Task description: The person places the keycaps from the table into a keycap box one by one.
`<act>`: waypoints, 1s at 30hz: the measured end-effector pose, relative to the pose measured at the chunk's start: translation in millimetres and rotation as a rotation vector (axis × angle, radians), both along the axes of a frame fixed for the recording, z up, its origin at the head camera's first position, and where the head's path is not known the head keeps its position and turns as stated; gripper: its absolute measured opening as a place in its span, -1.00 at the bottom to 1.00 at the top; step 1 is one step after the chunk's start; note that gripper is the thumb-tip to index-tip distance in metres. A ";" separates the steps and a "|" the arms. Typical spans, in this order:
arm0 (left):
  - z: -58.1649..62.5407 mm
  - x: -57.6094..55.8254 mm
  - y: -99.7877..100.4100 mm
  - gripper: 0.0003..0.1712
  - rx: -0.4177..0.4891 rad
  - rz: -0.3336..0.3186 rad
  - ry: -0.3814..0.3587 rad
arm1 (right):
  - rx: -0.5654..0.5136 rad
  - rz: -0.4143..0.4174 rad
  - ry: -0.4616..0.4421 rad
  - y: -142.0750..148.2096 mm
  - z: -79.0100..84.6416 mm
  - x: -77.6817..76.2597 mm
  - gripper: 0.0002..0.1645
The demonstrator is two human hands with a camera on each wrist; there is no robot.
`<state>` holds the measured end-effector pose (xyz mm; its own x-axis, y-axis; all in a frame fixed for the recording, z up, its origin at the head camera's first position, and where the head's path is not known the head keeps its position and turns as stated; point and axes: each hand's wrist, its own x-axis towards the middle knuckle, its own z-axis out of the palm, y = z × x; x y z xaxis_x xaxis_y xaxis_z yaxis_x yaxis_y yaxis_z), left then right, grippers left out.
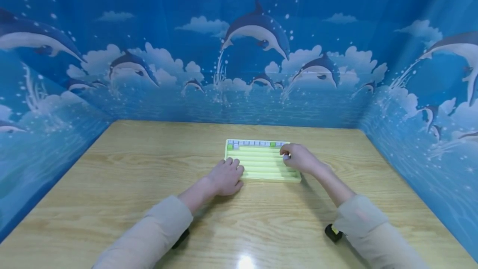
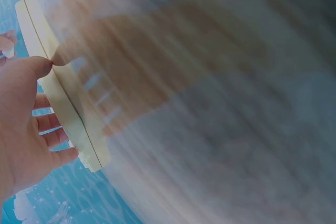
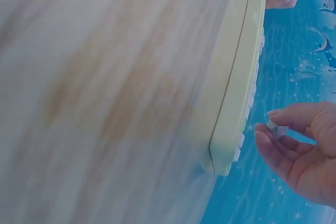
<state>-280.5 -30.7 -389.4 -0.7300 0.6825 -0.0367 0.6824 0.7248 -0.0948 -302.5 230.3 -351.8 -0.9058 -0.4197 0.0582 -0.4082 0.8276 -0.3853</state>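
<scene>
A light green keyboard-shaped tray (image 1: 263,164) with stepped rows lies on the table. Small pale keycaps (image 1: 252,143) and a green one (image 1: 272,144) fill its far row, with a green and a pale one at the second row's left end. My left hand (image 1: 225,177) holds the tray's near left corner, thumb against the front wall (image 2: 63,95) and fingers over the edge. Above the tray's right side, my right hand (image 1: 300,159) pinches a small pale keycap (image 3: 278,129) between thumb and fingertips, apart from the tray.
The wood-grain table (image 1: 149,152) extends around the tray on all sides. Blue dolphin-print curtains (image 1: 179,94) enclose its back and both sides. A black device (image 1: 333,233) sits beneath the right sleeve.
</scene>
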 end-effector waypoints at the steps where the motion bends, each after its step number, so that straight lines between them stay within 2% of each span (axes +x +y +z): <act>1: 0.3 0.0 0.0 -0.56 -0.001 0.000 0.000 | -0.002 0.009 0.003 -2.3 -0.1 -1.2 -0.71; 11: 0.4 -0.6 0.9 -0.56 -0.007 0.001 -0.006 | -0.003 0.078 0.008 -22.0 -0.8 -12.0 -0.64; 18: -1.1 -0.5 1.4 -0.53 -0.033 0.000 0.006 | -0.042 0.081 -0.021 -34.4 -4.5 -14.7 -0.64; 23: -1.4 -0.6 1.5 -0.53 -0.042 0.000 0.020 | -0.040 0.084 0.032 -40.4 -6.7 -18.3 -0.68; 30: -2.1 -1.8 1.2 -0.53 -0.037 0.001 0.027 | -0.045 0.069 0.036 -49.8 -4.7 -24.1 -0.73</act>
<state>-282.3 -29.5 -391.5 -0.7316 0.6805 -0.0421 0.6787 0.7210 -0.1398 -326.5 180.5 -356.4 -0.8716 -0.4776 0.1105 -0.4782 0.7789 -0.4058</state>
